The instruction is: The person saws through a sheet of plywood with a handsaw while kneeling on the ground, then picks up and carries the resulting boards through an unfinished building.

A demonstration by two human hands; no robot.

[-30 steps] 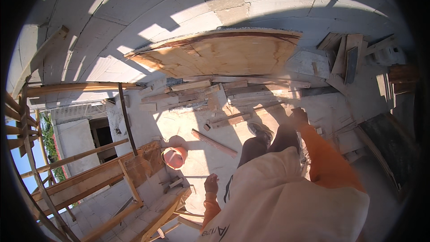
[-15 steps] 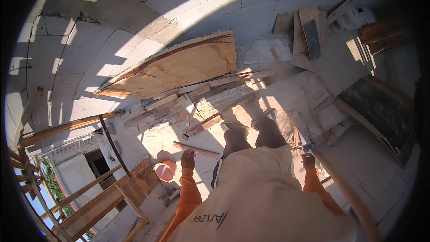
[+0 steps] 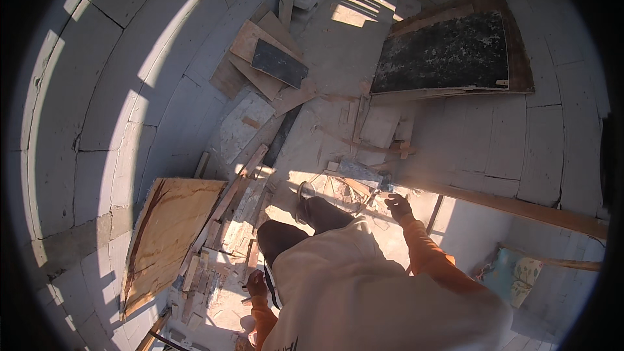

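My left hand (image 3: 257, 283) hangs low beside my left leg, above scattered wood offcuts (image 3: 207, 279). Its fingers are loosely bent, and I see nothing held in them. My right hand (image 3: 398, 206) is held out on the right with its fingers partly spread and nothing visible in it. Just beyond it lies a heap of small debris (image 3: 351, 185) with a greyish sheet or bag (image 3: 361, 172) on it. Long orange sleeves cover both forearms.
A stained plywood panel (image 3: 166, 240) leans at the left block wall. Boards and a dark panel (image 3: 279, 64) lie further ahead. A large black-faced panel (image 3: 448, 52) leans at the right wall. A long timber (image 3: 520, 211) crosses at right; a patterned cloth (image 3: 525, 279) lies beyond it.
My view and body have turned to the right, so the plywood panel now sits at the left and the black-faced panel ahead. My feet have stepped. The pink bucket has mostly left view.
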